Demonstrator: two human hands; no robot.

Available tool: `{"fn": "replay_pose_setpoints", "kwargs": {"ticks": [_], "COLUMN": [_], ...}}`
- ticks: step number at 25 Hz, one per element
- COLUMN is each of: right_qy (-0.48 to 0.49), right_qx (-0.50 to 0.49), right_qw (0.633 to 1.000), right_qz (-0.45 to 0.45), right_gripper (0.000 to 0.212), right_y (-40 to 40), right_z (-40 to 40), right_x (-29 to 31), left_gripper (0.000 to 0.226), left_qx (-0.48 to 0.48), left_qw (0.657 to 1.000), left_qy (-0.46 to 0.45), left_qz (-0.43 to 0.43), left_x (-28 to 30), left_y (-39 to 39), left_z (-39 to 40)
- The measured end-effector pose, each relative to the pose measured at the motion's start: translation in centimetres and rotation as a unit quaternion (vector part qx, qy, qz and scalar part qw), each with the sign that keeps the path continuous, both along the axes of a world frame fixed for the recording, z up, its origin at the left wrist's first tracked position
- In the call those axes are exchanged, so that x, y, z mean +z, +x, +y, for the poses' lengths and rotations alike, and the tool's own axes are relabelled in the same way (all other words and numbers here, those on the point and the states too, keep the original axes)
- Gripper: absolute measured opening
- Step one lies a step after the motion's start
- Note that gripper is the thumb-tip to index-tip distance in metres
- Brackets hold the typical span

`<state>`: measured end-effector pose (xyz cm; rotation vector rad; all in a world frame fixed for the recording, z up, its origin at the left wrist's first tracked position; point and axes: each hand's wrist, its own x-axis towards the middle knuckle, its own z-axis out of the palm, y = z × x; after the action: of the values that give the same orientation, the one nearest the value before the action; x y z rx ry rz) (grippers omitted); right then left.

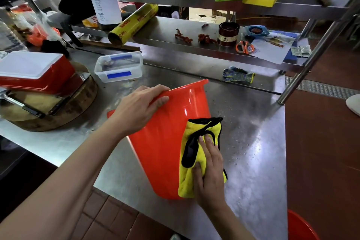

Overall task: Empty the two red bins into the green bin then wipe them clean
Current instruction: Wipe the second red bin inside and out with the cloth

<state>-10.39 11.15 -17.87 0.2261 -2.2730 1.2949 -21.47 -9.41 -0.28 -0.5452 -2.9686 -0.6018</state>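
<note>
A red bin (161, 142) lies tilted on the steel table (253, 142), its mouth turned away from me and its base toward me. My left hand (140, 109) grips its rim from above, fingers curled over the edge. My right hand (209, 171) presses a yellow cloth with black trim (191, 177) against the bin's outer right wall, thumb hooked on the cloth. A second red bin (301, 227) shows only as a rim on the floor at the lower right. The green bin is out of view.
A round wooden chopping block (64, 109) with a cleaver and a red-and-white box (35, 72) sits at the left. A clear lidded container (119, 67) and a work glove (237, 75) lie behind the bin. Cluttered shelves hang above; a steel post (311, 60) stands at right.
</note>
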Motion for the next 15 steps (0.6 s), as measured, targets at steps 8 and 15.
{"fn": "replay_pose_setpoints", "kwargs": {"ticks": [8, 15], "right_qy": [0.038, 0.098], "right_qx": [-0.05, -0.052], "right_qw": [0.998, 0.994], "right_qz": [-0.009, -0.012], "right_gripper": [0.055, 0.058], "right_y": [-0.1, 0.0], "right_z": [2.1, 2.1], "right_x": [1.5, 0.5], "left_gripper": [0.031, 0.038], "left_qx": [-0.025, 0.072], "left_qw": [0.998, 0.996], "left_qy": [0.055, 0.05], "left_qz": [-0.022, -0.016], "left_x": [-0.8, -0.6], "left_y": [-0.9, -1.1], "left_z": [1.2, 3.4]}}
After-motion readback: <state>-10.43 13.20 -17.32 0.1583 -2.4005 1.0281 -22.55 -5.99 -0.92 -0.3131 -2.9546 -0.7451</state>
